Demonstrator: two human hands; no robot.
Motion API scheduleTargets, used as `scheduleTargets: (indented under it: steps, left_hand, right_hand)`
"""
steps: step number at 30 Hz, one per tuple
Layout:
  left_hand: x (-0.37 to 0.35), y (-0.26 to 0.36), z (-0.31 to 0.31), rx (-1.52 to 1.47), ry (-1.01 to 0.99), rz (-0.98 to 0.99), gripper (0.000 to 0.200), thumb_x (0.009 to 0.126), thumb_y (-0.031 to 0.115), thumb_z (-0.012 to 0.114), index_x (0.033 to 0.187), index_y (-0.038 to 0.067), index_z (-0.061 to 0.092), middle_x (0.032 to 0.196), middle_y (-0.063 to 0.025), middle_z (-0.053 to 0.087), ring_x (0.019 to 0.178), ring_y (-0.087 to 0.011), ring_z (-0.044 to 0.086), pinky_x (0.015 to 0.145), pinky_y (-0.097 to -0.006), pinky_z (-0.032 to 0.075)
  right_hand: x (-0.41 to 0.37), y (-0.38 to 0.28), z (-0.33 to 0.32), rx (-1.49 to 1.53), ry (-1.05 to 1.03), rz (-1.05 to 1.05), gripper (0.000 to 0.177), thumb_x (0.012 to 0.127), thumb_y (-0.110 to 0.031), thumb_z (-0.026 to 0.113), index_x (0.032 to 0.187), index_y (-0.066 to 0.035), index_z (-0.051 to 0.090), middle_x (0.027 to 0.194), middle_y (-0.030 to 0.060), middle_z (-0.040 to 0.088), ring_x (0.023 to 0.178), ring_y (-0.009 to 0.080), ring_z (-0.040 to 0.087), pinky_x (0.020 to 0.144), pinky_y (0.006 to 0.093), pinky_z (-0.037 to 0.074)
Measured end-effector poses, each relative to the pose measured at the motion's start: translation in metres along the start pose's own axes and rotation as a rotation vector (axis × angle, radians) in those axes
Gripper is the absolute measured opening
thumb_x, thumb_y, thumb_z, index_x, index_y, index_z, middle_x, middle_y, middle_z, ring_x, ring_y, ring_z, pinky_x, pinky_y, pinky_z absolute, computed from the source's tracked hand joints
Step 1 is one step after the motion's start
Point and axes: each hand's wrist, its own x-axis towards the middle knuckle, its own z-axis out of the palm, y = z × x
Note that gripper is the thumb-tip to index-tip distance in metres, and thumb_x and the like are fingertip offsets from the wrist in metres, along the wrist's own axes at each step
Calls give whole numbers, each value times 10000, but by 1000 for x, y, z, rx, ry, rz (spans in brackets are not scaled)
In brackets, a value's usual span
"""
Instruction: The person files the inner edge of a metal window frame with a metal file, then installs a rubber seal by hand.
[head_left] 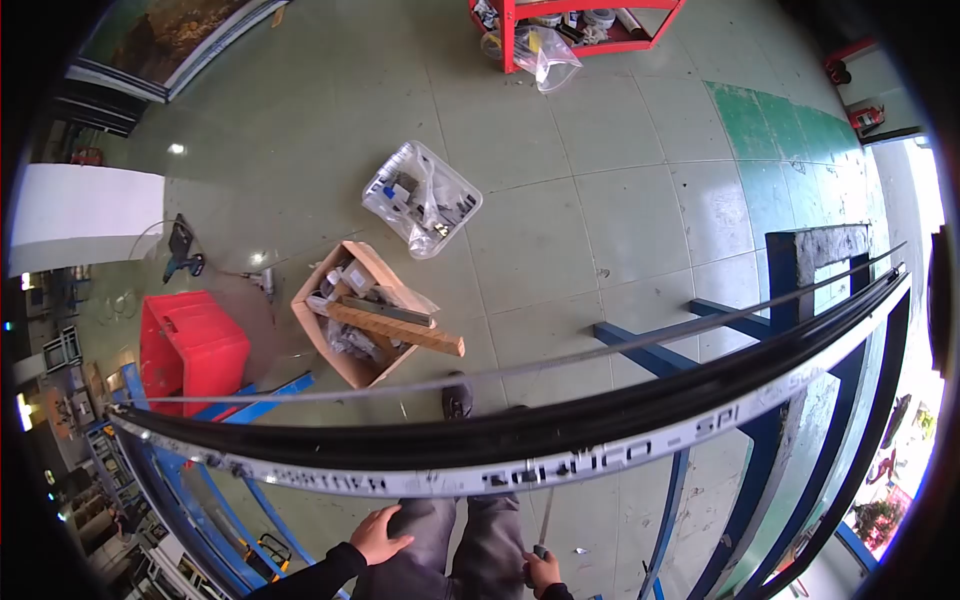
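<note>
A long black strip with a white lettered edge [560, 455] lies across blue steel stands [800, 290], and a thin grey rod [600, 352] runs just above it. Below the strip, my left hand [380, 535] rests on my grey trouser thigh with its fingers spread, holding nothing. My right hand [543, 572], at the bottom edge, is closed around a thin grey metal tool [545, 522] that points up toward the strip. Above the strip, my dark shoe [457, 400] shows on the floor.
An open cardboard box [345, 355] with a wooden bar and parts sits on the green tiled floor. Behind it is a clear bag of hardware [420, 200]. A red crate [190, 350] stands at the left and a red shelf [510, 30] at the top.
</note>
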Motion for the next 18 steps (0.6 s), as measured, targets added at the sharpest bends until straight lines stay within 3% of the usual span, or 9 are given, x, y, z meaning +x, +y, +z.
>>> scheduleTargets:
  steps: [2,3,5,6,7,10,13,15,18]
  left_hand:
    - [13,-43,16,86,-172,-211,856,853,531,697,1484,41,388,1453,-239,477,1346,-351,475,1129,-427,369]
    - [22,-71,40,33,-128,-32,874,834,629,657,1471,72,439,1457,-208,496,1346,-360,470,1138,-403,350]
    - [34,-23,32,-61,-411,-167,776,849,617,653,1416,102,528,1442,-166,527,1332,-352,482,1126,-392,359]
    - [53,-79,73,-74,-467,-66,688,875,601,634,1349,105,596,1406,-144,569,1303,-350,504,1112,-390,369]
    - [55,-70,75,-61,-467,-98,620,908,552,612,1335,103,605,1394,-151,578,1291,-342,513,1102,-398,377]
    - [64,-110,118,53,-157,116,537,911,478,634,1283,91,638,1298,-167,638,1227,-337,570,1050,-416,429]
    - [20,13,36,47,-26,256,407,907,300,681,1231,54,655,1107,-156,712,1024,-318,677,873,-401,533]
    - [-23,143,-47,-357,-156,385,320,864,104,722,1173,31,680,898,-87,732,759,-234,702,665,-334,554]
    - [-68,255,-145,-304,136,1035,351,812,19,764,1156,39,698,799,-36,692,636,-148,643,565,-301,508]
  right_hand:
    - [19,10,10,-245,23,-118,353,835,-237,737,1059,-8,587,799,128,646,714,247,649,629,372,527]
    - [19,10,16,-390,34,-177,426,822,-271,750,1105,8,596,881,161,677,804,278,675,698,383,537]
    - [20,9,26,-592,41,-252,531,801,-331,762,1157,30,605,1008,218,701,953,345,685,815,408,537]
    - [21,7,31,-651,35,-272,562,794,-358,762,1164,36,605,1051,241,695,1012,381,668,862,421,526]
    - [21,5,33,-710,28,-296,595,787,-384,761,1171,42,604,1095,264,688,1071,418,652,910,435,516]
    - [14,-16,40,-790,45,-236,603,794,-388,754,1202,32,608,1135,284,670,1111,437,629,933,446,506]
    - [11,-19,38,-679,109,-249,588,796,-398,750,1184,23,613,1118,274,678,1098,432,636,931,447,504]
    - [9,-18,37,-609,159,-208,553,801,-383,742,1150,28,618,1103,271,680,1088,431,639,928,450,503]
    - [16,-11,35,-545,160,-163,541,804,-369,725,1138,42,613,1106,279,675,1095,430,636,937,453,497]
